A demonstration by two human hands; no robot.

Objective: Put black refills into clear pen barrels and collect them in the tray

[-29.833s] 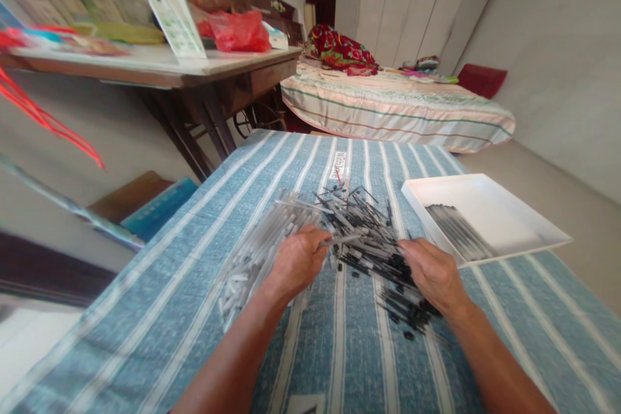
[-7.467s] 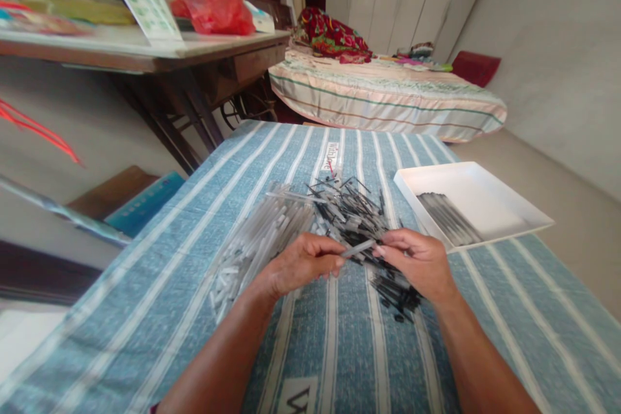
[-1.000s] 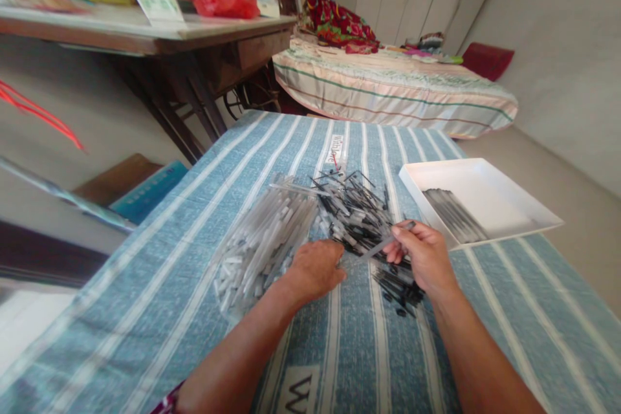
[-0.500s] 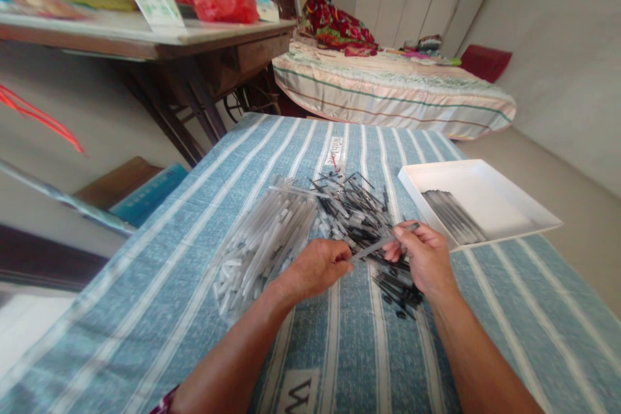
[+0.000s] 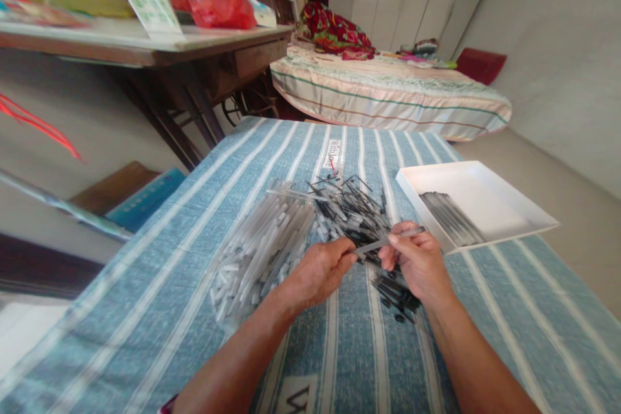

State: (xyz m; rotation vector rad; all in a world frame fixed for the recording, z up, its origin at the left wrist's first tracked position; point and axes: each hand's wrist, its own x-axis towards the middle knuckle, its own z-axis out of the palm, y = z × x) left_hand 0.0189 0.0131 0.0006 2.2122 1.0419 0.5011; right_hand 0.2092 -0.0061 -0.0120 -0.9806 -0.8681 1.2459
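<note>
A slim translucent pen [image 5: 371,246] with a dark end stretches between my two hands above the table. My left hand [image 5: 321,273] is closed round its left end. With thumb and fingers, my right hand [image 5: 421,264] pinches it near the dark end, which sticks out past the fingertips. Left of my hands lies a big heap of frosted pen barrels [image 5: 272,239] in clear plastic. Just beyond the hands is a tangled pile of black and clear pen parts [image 5: 349,206]. Several small black parts [image 5: 394,294] lie below my right hand, which partly covers them.
To the right, a shallow white box [image 5: 514,210] holds a neat row of pens [image 5: 452,217] along its left side. A striped blue cloth [image 5: 194,284] covers the table. Behind stand a bed [image 5: 388,90] and, at the left, a wooden desk [image 5: 262,55].
The pen has tilted a little flatter between my hands, and my left hand has risen slightly. Both hands keep their hold. The whole view has shifted slightly.
</note>
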